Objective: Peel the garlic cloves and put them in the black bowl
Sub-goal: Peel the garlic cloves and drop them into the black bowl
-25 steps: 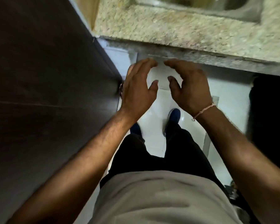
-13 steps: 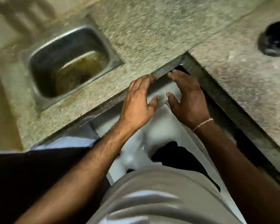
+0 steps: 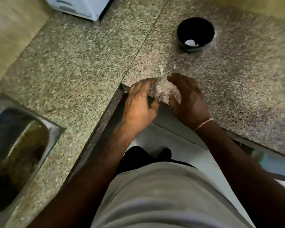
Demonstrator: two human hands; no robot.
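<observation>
Spreading out on every side of the two hands is a speckled granite countertop (image 3: 82,63), L-shaped, with a seam running away from the hands and its inner corner right under their fingers. Well to the left of the left hand (image 3: 139,104) a steel sink (image 3: 15,155) is sunk into the stone. Far beyond the hands, at the top edge, sits the corner of a white appliance (image 3: 82,5). Beyond the right hand (image 3: 187,99) and well apart from it stands the black bowl (image 3: 195,34), with pale peeled garlic cloves (image 3: 190,42) lying inside. Both hands hover over the counter's corner, palms facing each other, fingers loosely spread and gripping nothing that can be made out. Between and just past the fingertips lie blurred scraps of garlic skin (image 3: 161,70). A thin thread bracelet (image 3: 203,123) circles the right wrist
</observation>
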